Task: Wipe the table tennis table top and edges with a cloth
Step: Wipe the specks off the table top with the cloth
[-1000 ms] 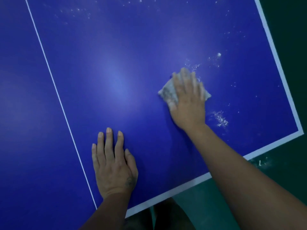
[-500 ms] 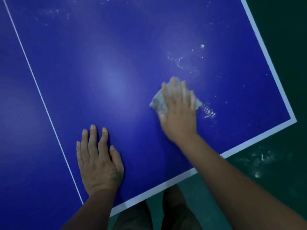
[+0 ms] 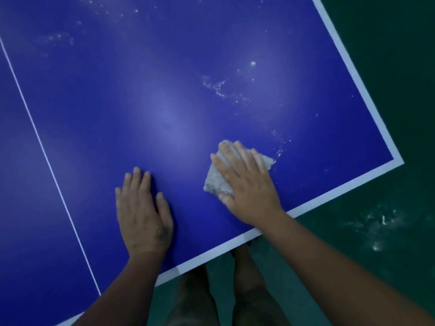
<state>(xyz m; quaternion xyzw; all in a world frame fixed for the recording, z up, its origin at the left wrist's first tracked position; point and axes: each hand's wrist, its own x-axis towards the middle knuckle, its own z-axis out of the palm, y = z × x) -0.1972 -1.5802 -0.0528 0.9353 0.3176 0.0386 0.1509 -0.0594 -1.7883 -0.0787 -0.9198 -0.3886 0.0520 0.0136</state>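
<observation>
From the head camera, your right hand [image 3: 247, 187] lies flat with fingers spread, pressing the grey cloth [image 3: 215, 182] onto the blue table [image 3: 141, 90] at lower centre-right of the frame, near the white edge line [image 3: 329, 191]. Your left hand [image 3: 143, 215] rests open on the top, left of the cloth, holding nothing. White specks [image 3: 216, 87] lie in the upper centre-right. Sweep there with even pressure, then wipe along the border.

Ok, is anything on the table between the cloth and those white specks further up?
Nothing visible. Only bare blue table top lies between the cloth under the right hand and the white specks above it. The left hand rests flat off to the side, clear of that path.
</observation>
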